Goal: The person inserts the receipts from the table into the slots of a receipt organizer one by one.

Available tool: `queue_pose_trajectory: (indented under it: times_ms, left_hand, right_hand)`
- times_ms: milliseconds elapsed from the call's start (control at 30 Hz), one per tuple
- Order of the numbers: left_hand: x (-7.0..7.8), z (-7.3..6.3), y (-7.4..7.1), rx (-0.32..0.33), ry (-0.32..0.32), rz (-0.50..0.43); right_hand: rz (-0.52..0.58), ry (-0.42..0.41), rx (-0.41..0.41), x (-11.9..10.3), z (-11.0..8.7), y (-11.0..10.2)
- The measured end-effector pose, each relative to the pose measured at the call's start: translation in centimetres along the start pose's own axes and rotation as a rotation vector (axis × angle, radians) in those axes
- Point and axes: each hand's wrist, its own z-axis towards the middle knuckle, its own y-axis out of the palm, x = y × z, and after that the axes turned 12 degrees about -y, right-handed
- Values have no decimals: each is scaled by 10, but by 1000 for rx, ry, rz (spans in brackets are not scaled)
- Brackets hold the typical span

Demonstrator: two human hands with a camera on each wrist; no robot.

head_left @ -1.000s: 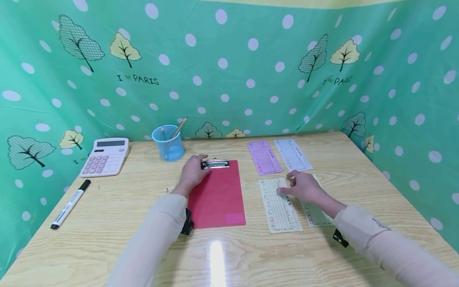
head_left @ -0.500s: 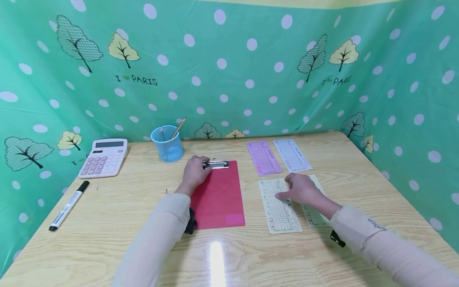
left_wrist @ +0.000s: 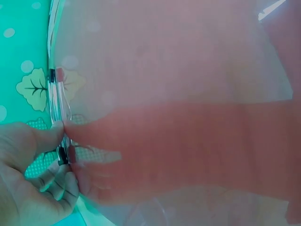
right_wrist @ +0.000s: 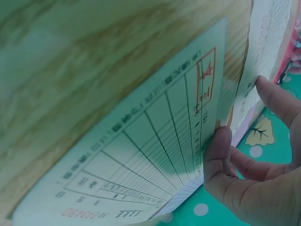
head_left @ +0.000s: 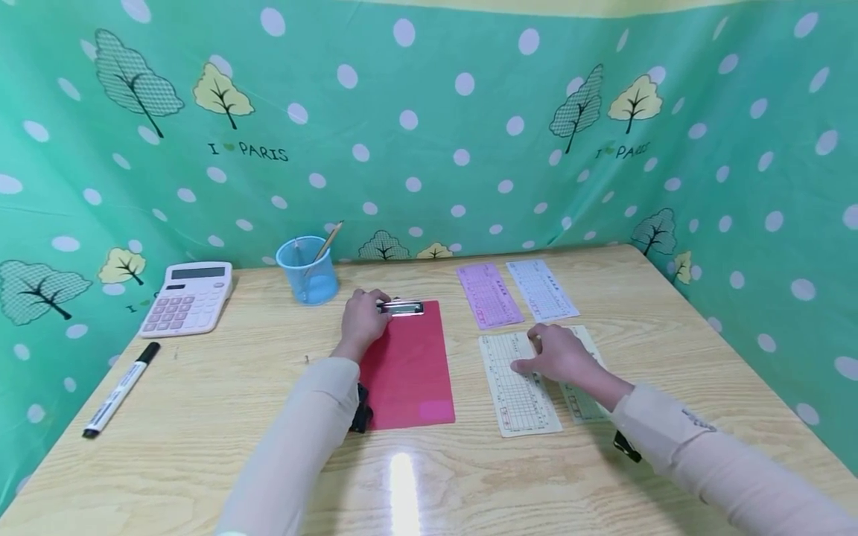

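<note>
A red clipboard (head_left: 412,365) lies mid-table, its metal clip (head_left: 406,308) at the far end. My left hand (head_left: 364,318) grips the clip's left end; in the left wrist view the thumb is on the clip and the fingers curl behind it. Two pale printed slips lie right of the clipboard. Over them is my right hand (head_left: 558,351), its thumb touching the left slip (head_left: 512,394). The right slip (head_left: 585,402) is partly hidden by hand and wrist. In the right wrist view, a fingertip touches the edge of a slip (right_wrist: 141,150), with thumb and fingers apart.
Behind the pale slips lie a purple slip (head_left: 491,295) and a bluish-white slip (head_left: 541,289). A blue mesh cup (head_left: 310,283) with a pencil (head_left: 330,240) stands at the back. Left are a pink calculator (head_left: 188,299) and a marker (head_left: 121,391). A green curtain (head_left: 402,171) borders the table.
The head view has shifted slightly, so the scene sits a little farther left. My right hand has settled slightly lower over the slips. The left hand keeps its place at the clip.
</note>
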Motion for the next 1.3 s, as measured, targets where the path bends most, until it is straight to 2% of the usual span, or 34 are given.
queue_pose_trajectory:
  times_ms: [200,533,900,1133,1300]
  left_hand:
    - [-3,1,-1,-9,33,50]
    - [-8,0,-6,-24,107,70]
    - [-8,-1,-9,-51,111,81]
    - [-10,-4,-11,-44,149,85]
    - [-12,-4,-12,-56,152,77]
  right_hand:
    - [-7,-3,0,-1,0,1]
    - [-19,-5,-3,0,-1,1]
    - [-22,-16,0,-2,-2,0]
    - [-27,-10,-4,-2,-2,0]
    - [-26,-6,-5,-3,-2,0]
